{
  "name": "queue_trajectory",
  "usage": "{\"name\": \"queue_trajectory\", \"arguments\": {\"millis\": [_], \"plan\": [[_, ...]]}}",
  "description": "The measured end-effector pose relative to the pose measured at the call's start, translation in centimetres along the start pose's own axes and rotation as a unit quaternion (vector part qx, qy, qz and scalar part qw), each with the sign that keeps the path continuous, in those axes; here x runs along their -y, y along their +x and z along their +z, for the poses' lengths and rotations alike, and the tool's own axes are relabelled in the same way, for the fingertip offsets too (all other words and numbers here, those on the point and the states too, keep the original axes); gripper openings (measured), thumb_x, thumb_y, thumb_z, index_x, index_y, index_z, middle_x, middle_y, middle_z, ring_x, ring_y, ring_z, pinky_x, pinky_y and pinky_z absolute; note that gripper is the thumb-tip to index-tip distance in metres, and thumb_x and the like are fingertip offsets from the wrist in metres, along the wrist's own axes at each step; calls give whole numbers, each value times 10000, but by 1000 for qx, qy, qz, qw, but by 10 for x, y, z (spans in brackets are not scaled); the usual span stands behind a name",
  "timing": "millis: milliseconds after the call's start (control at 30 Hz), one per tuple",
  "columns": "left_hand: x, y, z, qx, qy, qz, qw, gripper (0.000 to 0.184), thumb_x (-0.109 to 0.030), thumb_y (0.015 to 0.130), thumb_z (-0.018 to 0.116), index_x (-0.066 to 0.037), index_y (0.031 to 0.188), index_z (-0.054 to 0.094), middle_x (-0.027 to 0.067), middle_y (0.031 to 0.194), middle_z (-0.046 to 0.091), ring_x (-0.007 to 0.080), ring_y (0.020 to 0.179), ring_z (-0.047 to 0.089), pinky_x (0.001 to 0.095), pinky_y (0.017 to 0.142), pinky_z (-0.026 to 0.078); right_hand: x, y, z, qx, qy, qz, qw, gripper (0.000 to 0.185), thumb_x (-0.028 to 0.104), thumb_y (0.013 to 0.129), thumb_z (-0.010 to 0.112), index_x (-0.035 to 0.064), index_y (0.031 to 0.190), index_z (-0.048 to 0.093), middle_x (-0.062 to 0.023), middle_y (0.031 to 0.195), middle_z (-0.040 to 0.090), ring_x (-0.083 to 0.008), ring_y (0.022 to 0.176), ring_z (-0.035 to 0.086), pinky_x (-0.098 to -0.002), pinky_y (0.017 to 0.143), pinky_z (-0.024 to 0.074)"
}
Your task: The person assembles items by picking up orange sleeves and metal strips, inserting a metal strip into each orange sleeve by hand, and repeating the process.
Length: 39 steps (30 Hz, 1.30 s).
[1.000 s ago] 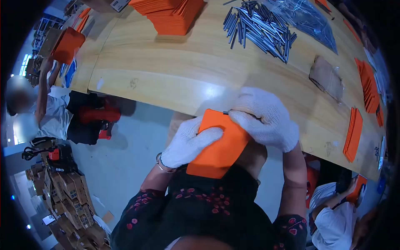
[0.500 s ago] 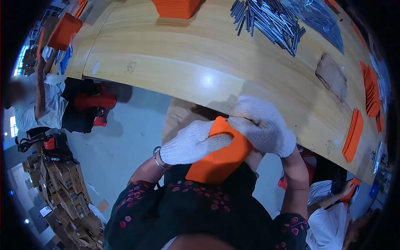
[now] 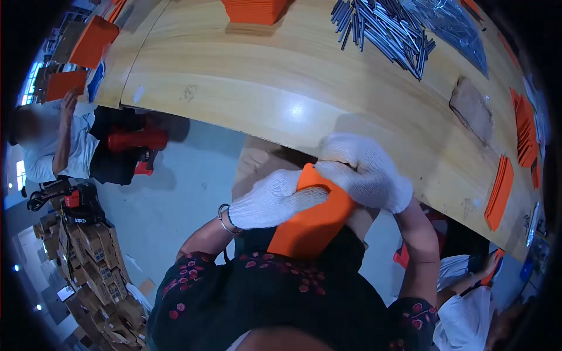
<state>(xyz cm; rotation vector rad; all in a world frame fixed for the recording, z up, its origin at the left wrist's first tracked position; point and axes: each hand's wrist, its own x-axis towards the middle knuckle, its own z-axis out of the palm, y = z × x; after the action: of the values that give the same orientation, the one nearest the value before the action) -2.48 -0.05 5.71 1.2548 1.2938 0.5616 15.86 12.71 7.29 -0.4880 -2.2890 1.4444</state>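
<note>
An orange sheet-like piece (image 3: 313, 225), folded or curved with a narrow upper end, is held in front of my body below the table edge. My left hand (image 3: 269, 200), in a white knit glove, grips it from the left, with the thumb lying across its front. My right hand (image 3: 369, 172), also gloved, is closed at its narrow upper end, thumb and fingers pinched together. Whatever lies between those right fingers is hidden. A small dark spot shows at the piece's top, beside the right fingertips.
On the wooden table (image 3: 234, 76) lie a pile of metal rods (image 3: 386, 32), a plastic bag (image 3: 451, 26), a brown pad (image 3: 471, 111) and orange stacks (image 3: 254, 10). Co-workers sit at left (image 3: 64, 143) and lower right (image 3: 462, 310). Cardboard boxes (image 3: 93, 251) are piled at left.
My hands keep nearly the same hold, the right shifting slightly left. The co-worker at left now has a raised hand at an orange piece. The view has shifted a little.
</note>
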Motion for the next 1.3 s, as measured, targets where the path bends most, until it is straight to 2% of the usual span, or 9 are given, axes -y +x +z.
{"name": "queue_trajectory", "arguments": {"millis": [100,267,433,600,767,967,1100,1267,1300], "plan": [[-5,1,-4,21,-4,-15,1000,340,-273,944,614,5,1138,631,99,966,686,171,808,628,277,729,503,-6,2,3,30,11,24,999,192,170,889,609,-7,832,658,-100,810,626,-252,680,523,-345,685,461],[-4,-2,0,-4,-43,-33,999,339,-265,945,601,13,1137,630,95,932,676,152,775,600,275,695,486,-9,7,6,40,55,20,998,249,210,890,589,-20,822,654,-107,811,634,-256,679,519,-349,702,460],[-13,-3,0,-14,-15,-61,998,332,-256,944,595,24,1118,631,79,880,665,133,746,573,274,678,478,-7,9,4,57,50,34,997,264,219,870,598,-37,828,646,-120,809,631,-259,680,521,-353,700,455],[-9,-1,3,-32,-12,-42,999,311,-254,942,602,21,1083,640,58,829,649,120,709,549,259,656,468,-9,9,5,47,53,29,997,276,222,865,593,-48,818,631,-136,809,627,-261,685,520,-356,690,446],[-8,-1,4,-32,-16,-51,998,293,-243,936,615,18,1069,641,45,809,640,105,698,538,239,637,458,-5,9,5,50,97,47,993,183,146,852,592,-36,829,603,-91,796,587,-217,718,492,-321,728,435],[-14,0,0,10,-2,-110,994,412,-364,963,551,8,1112,643,90,923,682,176,732,597,278,704,490,-7,6,3,71,49,67,994,192,159,863,575,-27,887,619,-102,863,622,-233,773,534,-321,762,442],[-11,0,3,-6,-61,-106,992,332,-297,949,583,4,1069,655,38,849,644,107,672,527,238,643,456,-15,3,6,19,2,-52,998,227,174,874,556,-21,953,640,-115,963,644,-250,846,568,-317,797,448],[-10,2,12,-120,-216,-49,968,205,-149,907,619,6,1035,659,23,845,642,80,715,520,209,654,440,-13,-1,13,-34,50,51,997,265,170,892,528,-13,1045,642,-128,1031,643,-253,899,576,-319,825,452],[-10,5,14,-117,-216,-49,968,205,-149,907,619,6,1035,659,23,845,642,80,715,520,209,654,440,-12,-2,15,-37,49,54,997,265,170,892,528,-13,1045,642,-128,1031,643,-253,899,576,-319,825,452]]}}
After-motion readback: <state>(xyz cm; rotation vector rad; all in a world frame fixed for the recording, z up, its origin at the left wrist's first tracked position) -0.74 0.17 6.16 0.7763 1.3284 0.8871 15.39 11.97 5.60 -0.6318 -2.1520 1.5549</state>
